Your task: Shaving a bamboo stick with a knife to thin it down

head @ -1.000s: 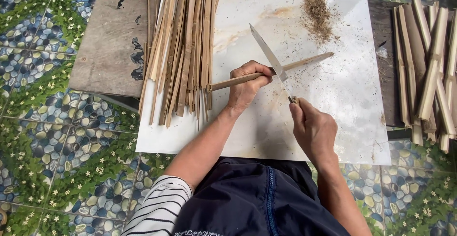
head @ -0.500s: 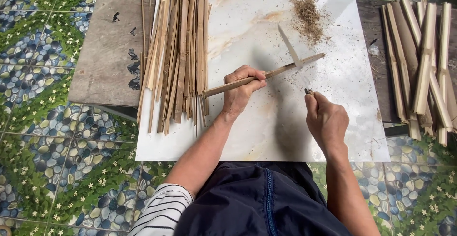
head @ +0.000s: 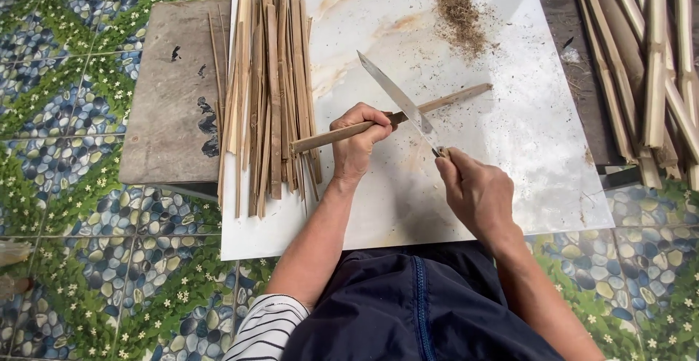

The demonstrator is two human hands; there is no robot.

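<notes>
You sat over the patterned pebble-print tiled floor (head: pixel 80 273), with a white rectangular sheet (head: pixel 524 135) spread on the low grey wooden desk (head: pixel 164 113) to catch the scrapings. Far right of your right grip lay a stack of broad split bamboo slats (head: pixel 648 77); left of your left grip lay the bundle of thin pale bamboo strips (head: pixel 269 91), lengthwise and tidy, likely so each could be taken singly. Beyond both grips sat a small heap of brown fibrous shavings (head: pixel 460 17), out of the blade's way.

Your left hand (head: pixel 357 142) was closed around the single tan bamboo stick (head: pixel 386 120), holding it nearly level across the sheet, one end reaching over the bundle. Your right hand (head: pixel 477 190) was wrapped tight on the handle of the long steel knife (head: pixel 397 95), its blade crossing the stick just beside your left fingers. Open sheet lay right of the right grip; the sheet's near edge ran just under your wrists.
</notes>
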